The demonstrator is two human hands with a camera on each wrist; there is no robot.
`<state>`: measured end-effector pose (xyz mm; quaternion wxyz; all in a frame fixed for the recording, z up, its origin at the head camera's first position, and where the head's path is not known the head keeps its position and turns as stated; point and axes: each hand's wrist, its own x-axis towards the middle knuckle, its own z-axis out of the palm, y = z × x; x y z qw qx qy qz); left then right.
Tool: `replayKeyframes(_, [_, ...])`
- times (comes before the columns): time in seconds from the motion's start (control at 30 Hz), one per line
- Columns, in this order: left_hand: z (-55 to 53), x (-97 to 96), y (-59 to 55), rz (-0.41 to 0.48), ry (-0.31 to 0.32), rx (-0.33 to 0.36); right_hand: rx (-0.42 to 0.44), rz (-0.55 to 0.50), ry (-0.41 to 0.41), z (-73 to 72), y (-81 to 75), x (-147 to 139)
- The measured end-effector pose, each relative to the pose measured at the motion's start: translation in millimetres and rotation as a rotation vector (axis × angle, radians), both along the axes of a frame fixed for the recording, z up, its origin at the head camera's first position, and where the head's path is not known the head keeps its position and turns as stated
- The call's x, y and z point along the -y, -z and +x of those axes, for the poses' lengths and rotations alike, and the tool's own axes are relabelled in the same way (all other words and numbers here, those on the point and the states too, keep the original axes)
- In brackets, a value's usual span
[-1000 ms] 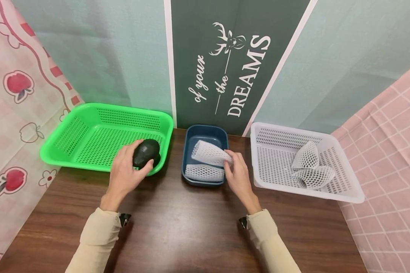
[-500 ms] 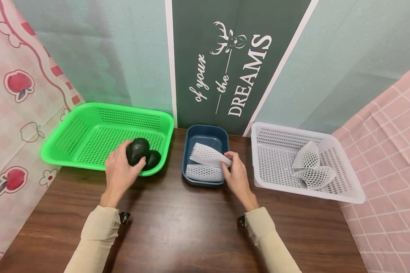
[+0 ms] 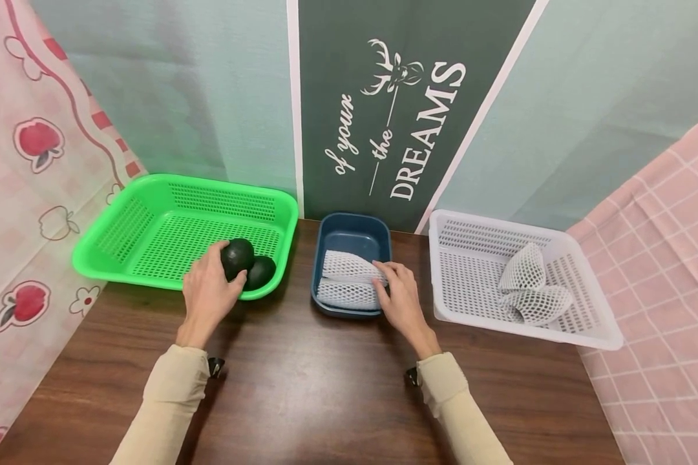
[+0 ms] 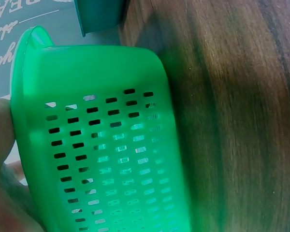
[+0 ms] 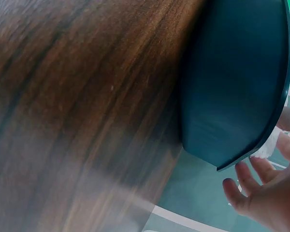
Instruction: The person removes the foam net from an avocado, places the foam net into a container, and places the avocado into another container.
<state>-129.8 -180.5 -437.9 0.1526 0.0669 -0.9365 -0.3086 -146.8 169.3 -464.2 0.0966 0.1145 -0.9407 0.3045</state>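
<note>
At the right end of the green basket [image 3: 151, 279], my left hand [image 3: 211, 284] grips a dark avocado [image 3: 238, 255] between thumb and fingers. A second avocado [image 3: 262, 273] lies in the basket right beside it. Over the right rim of the blue tray [image 3: 356, 221], my right hand [image 3: 404, 298] pinches the end of a white foam net sleeve [image 3: 344, 266]. Another foam net sleeve [image 3: 346, 294] lies just in front of it in the tray. In the left wrist view the basket wall [image 4: 101, 67] hides the avocados. Part of the foam net [image 5: 267, 147] shows past the tray in the right wrist view.
To the right stands a white basket [image 3: 465, 316] with two netted items [image 3: 522, 268] in it. All the containers stand on a dark wooden table [image 3: 314, 387], close to a printed cloth backdrop [image 3: 238, 97]. Patterned cloths hang on both sides.
My left hand has shifted the avocado left, uncovering the second one. My right hand has lowered the foam net sleeve so it lies flatter against the other one in the tray.
</note>
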Motion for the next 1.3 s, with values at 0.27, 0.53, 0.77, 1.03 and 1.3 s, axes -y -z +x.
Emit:
replayKeyframes(0.27, [-1.2,-0.9,-0.1,-0.009,-0.007,0.055,-0.138,-0.049,0.045,-0.6,-2.2,0])
replayKeyframes(0.53, [0.1,-2.1,0.3,0.003,-0.025,0.073,-0.107,0.041,0.048,-3.0,-3.8,1])
replayKeyframes(0.77, [0.2,-2.8,-1.7,0.016,-0.045,0.074,0.030,0.159,0.001,-0.4,-1.0,0])
replayKeyframes(1.03, [0.0,-2.8,-6.7,0.018,-0.060,0.142,0.017,0.142,-0.037,-0.1,2.7,1])
replayKeyframes(1.3, [-3.3,-1.5,-14.6,-0.060,-0.059,0.250,-0.024,0.127,-0.007,-0.3,6.3,1])
